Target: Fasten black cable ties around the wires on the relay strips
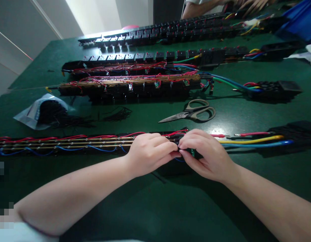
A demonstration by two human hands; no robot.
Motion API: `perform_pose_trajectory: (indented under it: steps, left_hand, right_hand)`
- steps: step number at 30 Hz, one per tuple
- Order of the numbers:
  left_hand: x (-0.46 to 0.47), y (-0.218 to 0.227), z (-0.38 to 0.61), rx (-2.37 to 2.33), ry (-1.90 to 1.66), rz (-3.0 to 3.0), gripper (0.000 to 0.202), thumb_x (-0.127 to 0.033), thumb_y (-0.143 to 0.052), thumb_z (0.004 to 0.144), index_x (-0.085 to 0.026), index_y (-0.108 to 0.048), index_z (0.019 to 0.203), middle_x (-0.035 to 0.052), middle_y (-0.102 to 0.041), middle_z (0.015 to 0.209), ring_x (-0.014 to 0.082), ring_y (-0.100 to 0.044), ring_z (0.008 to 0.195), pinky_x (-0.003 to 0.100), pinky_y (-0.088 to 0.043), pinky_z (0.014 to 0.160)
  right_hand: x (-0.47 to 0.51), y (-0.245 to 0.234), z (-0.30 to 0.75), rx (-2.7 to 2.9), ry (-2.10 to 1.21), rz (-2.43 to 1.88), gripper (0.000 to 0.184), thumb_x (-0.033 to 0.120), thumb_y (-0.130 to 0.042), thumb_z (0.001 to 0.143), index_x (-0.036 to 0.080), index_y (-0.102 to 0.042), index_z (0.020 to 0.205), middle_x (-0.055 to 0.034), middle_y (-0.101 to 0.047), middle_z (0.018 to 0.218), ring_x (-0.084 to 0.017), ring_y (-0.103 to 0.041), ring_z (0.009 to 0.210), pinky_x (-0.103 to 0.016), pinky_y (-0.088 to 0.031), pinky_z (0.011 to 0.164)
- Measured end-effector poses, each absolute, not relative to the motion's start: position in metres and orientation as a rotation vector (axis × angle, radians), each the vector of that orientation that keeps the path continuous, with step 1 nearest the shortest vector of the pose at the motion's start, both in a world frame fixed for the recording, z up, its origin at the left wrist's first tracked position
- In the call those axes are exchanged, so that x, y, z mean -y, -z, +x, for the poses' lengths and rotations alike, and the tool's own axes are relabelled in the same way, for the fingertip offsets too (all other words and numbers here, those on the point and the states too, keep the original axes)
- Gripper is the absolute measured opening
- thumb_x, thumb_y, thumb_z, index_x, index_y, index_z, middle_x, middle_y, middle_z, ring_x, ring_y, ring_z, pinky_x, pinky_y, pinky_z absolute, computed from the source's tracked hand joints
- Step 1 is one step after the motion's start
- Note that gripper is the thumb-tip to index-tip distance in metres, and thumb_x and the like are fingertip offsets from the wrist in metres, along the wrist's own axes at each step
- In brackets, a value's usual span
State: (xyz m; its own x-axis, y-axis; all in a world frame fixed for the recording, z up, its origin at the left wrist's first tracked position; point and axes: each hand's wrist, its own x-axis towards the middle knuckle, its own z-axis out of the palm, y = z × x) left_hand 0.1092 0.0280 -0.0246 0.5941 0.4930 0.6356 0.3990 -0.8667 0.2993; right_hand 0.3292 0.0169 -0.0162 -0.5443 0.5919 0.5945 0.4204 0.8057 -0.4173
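A long black power strip [77,143] lies across the table in front of me, with brass bars and thin red and blue wires along its exposed inside. Over its right part, my left hand [151,151] and my right hand [206,153] meet with fingertips pinched together. Something small and dark is between them, but the fingers hide what it is. Thick yellow [251,138] and blue wires run from under my right hand to a black connector block [294,136]. A red wire [255,134] with a bare metal end reaches toward another red lead.
Scissors [190,112] lie beyond my hands. Left of them are loose black cable ties [117,114] and an open plastic bag [32,114] full of them. More wired strips [135,82] and socket strips [145,33] lie farther back. A co-worker's hands [253,5] are at the top right.
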Motion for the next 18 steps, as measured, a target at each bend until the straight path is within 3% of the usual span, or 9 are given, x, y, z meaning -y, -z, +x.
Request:
perform_pose_trajectory:
  steps: [8,18]
  left_hand:
    - [-0.028,0.019,0.111,-0.737,-1.125,2.669,0.018,-0.026,-0.058,0.102,-0.018,-0.067,0.089,0.0017,-0.077,0.082,0.013,-0.063,0.068,0.027,-0.049,0.063]
    - [-0.026,0.022,0.11,-0.749,-1.106,2.65,0.015,-0.024,-0.06,0.1,-0.018,-0.066,0.088,0.0016,-0.077,0.082,0.0138,-0.064,0.07,0.028,-0.049,0.064]
  right_hand:
    - [-0.012,0.027,0.336,1.898,-0.513,-0.751,0.009,0.025,-0.043,0.105,0.03,-0.045,0.112,-0.0031,-0.065,0.093,-0.019,-0.068,0.081,-0.036,-0.059,0.071]
    - [-0.013,0.024,0.336,1.911,-0.518,-0.823,0.006,0.023,-0.048,0.104,0.028,-0.05,0.105,-0.0022,-0.067,0.088,-0.017,-0.07,0.078,-0.034,-0.059,0.07]
